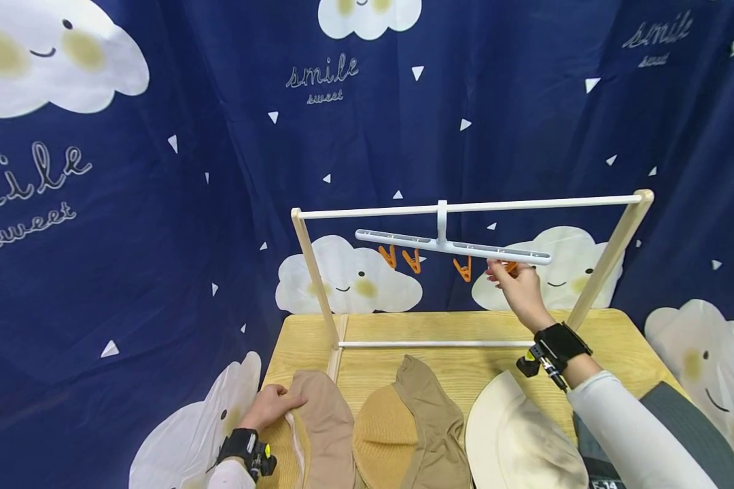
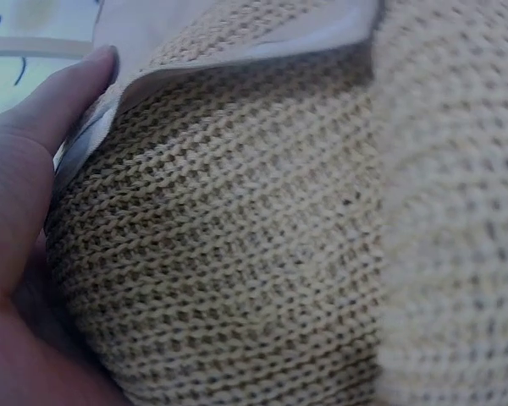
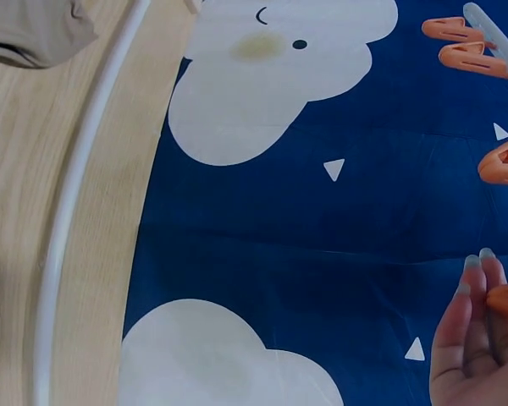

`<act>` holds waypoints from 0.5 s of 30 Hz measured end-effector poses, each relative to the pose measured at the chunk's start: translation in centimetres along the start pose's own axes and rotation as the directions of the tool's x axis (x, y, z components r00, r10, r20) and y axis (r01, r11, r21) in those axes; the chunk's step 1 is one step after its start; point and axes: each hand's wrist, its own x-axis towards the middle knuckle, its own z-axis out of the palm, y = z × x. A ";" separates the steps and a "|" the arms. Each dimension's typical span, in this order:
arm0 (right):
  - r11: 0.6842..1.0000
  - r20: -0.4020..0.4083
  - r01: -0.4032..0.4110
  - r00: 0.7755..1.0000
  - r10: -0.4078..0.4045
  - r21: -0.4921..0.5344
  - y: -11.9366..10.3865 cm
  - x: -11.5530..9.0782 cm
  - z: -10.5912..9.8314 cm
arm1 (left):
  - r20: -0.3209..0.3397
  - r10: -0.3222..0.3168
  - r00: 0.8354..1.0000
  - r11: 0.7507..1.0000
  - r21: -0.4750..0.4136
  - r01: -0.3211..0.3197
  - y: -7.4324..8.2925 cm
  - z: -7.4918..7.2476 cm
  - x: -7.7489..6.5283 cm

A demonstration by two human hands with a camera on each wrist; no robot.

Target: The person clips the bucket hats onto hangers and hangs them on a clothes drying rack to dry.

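Observation:
My left hand (image 1: pixel 272 407) grips the edge of the leftmost hat (image 1: pixel 325 424), which has a beige cloth brim and a straw-coloured knit crown. In the left wrist view the thumb lies along the cloth edge, beside the knit crown (image 2: pixel 237 228). Up at the rack, my right hand (image 1: pixel 521 291) pinches an orange clip (image 1: pixel 510 267) under the right end of a white hanger (image 1: pixel 452 246). The hanger hooks over the rack's top bar and tilts down to the right. Several orange clips (image 3: pixel 470 57) hang along it, the others untouched.
A wooden rack with a white top bar (image 1: pixel 538 203) and lower bar (image 1: pixel 428 344) stands on the wood table (image 1: pixel 459 326). Along the front lie a tan-and-straw hat (image 1: pixel 431 421), a cream hat (image 1: pixel 520 435) and a dark item (image 1: pixel 688 421). A blue cloud-print curtain (image 1: pixel 367 149) hangs behind.

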 end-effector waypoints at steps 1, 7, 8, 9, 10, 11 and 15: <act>1.000 -0.003 -0.001 1.000 0.001 0.005 0.0 0.0 0.0 | 0.004 -0.004 1.000 1.000 -0.007 0.004 0.1 -0.1 -0.1; 1.000 -0.003 -0.025 1.000 0.025 0.002 0.0 -0.3 0.2 | 0.000 -0.021 1.000 0.999 -0.026 0.021 0.5 -0.4 -0.4; 1.000 -0.004 -0.027 1.000 0.027 -0.011 0.0 -0.3 0.2 | -0.004 -0.019 1.000 0.999 -0.027 0.019 0.7 -0.5 -0.5; 0.999 -0.004 -0.024 1.000 0.024 -0.033 0.0 -0.3 0.3 | -0.009 -0.015 1.000 1.000 -0.025 0.015 0.8 -0.5 -0.6; 0.999 -0.006 -0.021 1.000 0.020 -0.050 0.3 -0.2 0.3 | -0.014 -0.009 1.000 1.000 -0.025 0.009 1.0 -0.6 -0.7; 0.997 -0.008 -0.018 1.000 0.018 -0.070 0.7 0.0 0.4 | -0.016 -0.005 1.000 1.000 -0.026 0.005 1.1 -0.6 -0.7; 0.992 -0.007 0.008 1.000 -0.009 -0.126 2.6 0.5 0.3 | -0.027 0.008 1.000 1.000 -0.022 -0.008 1.5 -0.9 -1.0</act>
